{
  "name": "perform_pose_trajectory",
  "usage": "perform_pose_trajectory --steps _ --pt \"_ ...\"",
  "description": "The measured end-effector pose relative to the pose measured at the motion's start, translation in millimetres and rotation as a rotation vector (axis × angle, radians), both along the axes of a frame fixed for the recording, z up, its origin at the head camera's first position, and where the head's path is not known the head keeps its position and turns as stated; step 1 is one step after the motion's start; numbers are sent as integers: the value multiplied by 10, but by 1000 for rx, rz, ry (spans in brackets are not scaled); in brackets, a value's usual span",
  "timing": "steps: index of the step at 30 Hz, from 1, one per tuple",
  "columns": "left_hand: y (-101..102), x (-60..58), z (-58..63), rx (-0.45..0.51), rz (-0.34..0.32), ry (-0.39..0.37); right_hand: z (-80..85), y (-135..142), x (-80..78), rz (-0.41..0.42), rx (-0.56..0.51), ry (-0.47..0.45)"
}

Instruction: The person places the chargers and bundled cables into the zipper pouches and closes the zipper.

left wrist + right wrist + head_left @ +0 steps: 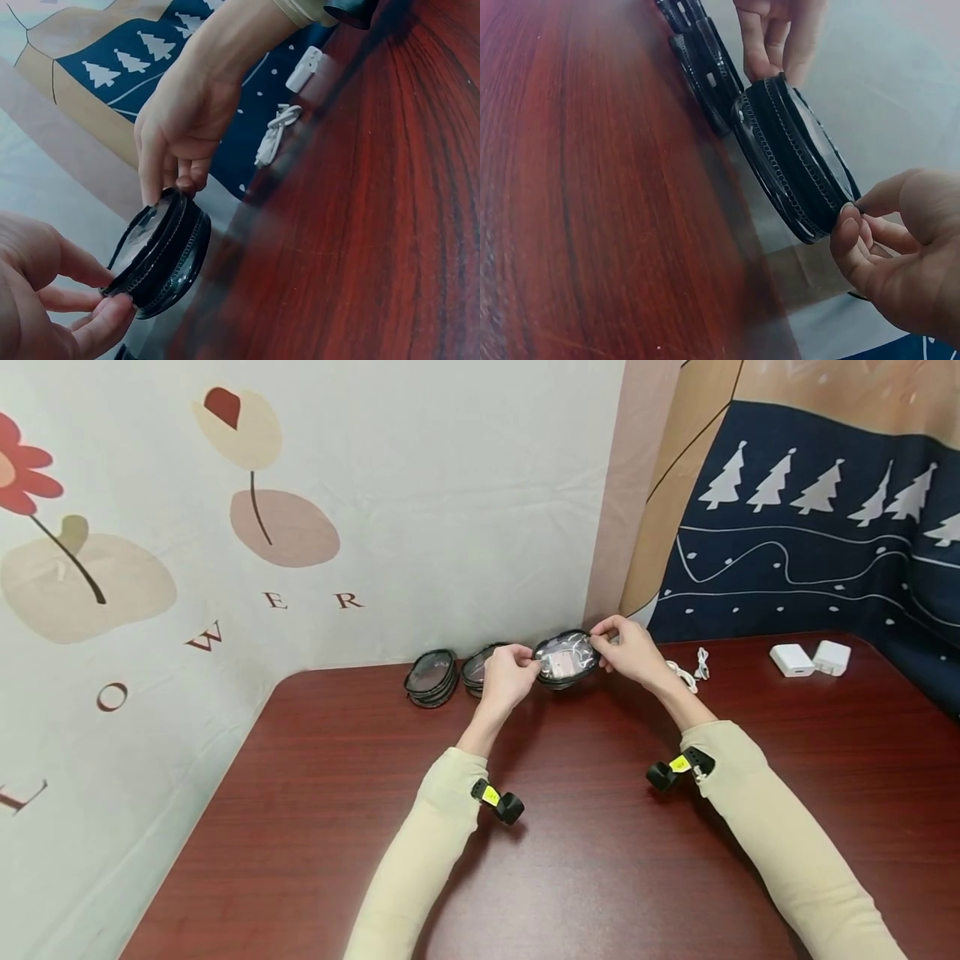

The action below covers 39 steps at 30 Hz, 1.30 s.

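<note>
The left hand (508, 678) pinches a black case (564, 660) between its fingers (105, 326). The right hand (632, 652) pinches the opposite end.

At mid-frame in the head view we see a case (566, 660) with a clear, glossy plastic top and shiny black trim. The counter (322, 810) looks like smooth wood with a soft sheen. We find matt, creased cloth (420, 502) at upper left, smooth plastic adapters (792, 660) at right, matt fabric sleeves (423, 852) below.
</note>
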<state>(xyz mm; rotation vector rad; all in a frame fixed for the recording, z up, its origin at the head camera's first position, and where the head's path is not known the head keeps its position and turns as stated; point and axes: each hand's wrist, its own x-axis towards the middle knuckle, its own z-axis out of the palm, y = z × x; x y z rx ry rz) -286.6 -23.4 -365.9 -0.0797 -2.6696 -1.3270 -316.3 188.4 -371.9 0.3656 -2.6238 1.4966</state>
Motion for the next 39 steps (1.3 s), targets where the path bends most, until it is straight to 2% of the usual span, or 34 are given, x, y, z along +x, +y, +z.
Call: perform_pose_trajectory --steps 13,17,21,26,39 --pt "7 -18 -85 -89 -6 -35 -111 10 -32 47 -5 -44" --pt "13 -22 -112 -80 -15 -58 -125 -2 -21 86 -62 -88" --pt "33 -11 -95 -80 -35 -64 -113 -58 -5 110 -59 -100" --pt "60 6 -64 -115 -44 -71 -124 -99 -4 99 13 -83" --pt "36 21 -53 -116 -98 -99 -120 -64 -3 147 17 -104"
